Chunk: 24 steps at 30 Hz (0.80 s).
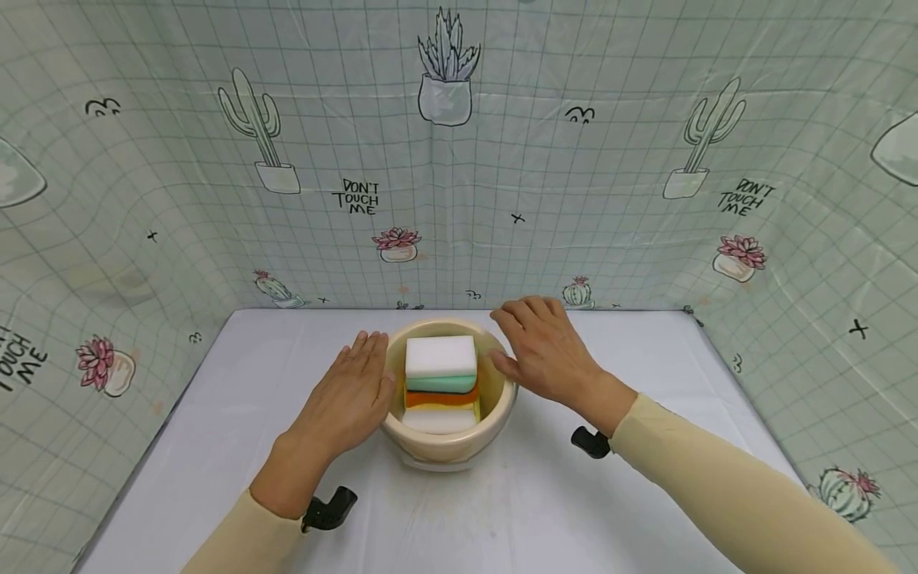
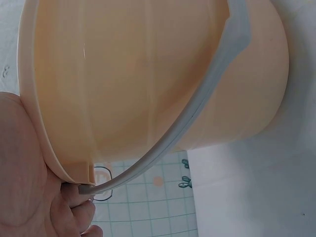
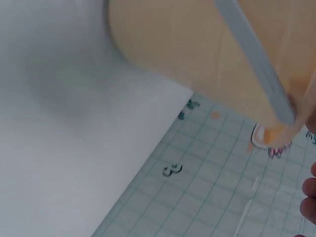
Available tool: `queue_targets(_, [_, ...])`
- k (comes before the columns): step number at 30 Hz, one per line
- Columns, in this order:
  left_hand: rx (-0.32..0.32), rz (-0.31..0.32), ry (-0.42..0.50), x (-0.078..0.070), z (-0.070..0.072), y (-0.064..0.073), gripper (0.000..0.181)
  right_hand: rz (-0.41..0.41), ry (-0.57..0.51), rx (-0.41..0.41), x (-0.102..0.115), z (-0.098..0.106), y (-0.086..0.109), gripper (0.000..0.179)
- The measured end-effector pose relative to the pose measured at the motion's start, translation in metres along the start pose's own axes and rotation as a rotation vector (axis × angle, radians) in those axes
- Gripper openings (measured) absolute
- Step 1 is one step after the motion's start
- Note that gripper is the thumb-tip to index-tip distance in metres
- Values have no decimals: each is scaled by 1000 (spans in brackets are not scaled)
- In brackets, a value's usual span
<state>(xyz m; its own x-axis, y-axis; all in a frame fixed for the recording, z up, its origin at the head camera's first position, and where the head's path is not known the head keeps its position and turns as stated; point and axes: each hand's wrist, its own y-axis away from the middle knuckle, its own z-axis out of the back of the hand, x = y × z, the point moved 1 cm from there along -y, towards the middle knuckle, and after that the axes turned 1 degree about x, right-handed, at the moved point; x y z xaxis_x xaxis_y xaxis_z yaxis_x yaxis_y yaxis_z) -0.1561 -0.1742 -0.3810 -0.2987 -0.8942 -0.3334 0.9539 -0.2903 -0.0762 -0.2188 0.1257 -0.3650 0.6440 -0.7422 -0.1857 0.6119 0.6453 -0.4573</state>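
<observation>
A cream plastic bucket [image 1: 449, 446] stands upright at the middle of the table, its grey handle [image 2: 183, 121] hanging down along the near side. Inside lies a stack of sponges: a white one [image 1: 441, 355] on top, a teal layer [image 1: 441, 384] below it, then orange and yellow ones, with another white one [image 1: 439, 421] nearest me. My left hand [image 1: 349, 396] rests against the left rim, fingers straight and together. On the right side my right hand [image 1: 543, 351] is at the rim, thumb toward the opening and fingers loosely bent, gripping nothing visible.
A white cloth [image 1: 631, 510] covers the table. Behind and on both sides hangs a grid-patterned curtain [image 1: 502, 159] printed with cacti, close to the table's edges. Black wrist devices [image 1: 330, 509] sit under both wrists.
</observation>
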Motion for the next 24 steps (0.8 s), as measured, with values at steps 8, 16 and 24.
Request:
queue_targets(8, [29,16,-3,-2,1,0,64,0,30,-14,-37,12,40,50])
queue_targets(16, [35,14,7,-2,3,-1,64,24,86,72,-79,21,97,48])
queue_targets(24, [44,18,1,-1,3,-1,64,68,121,209,-112,34,161,54])
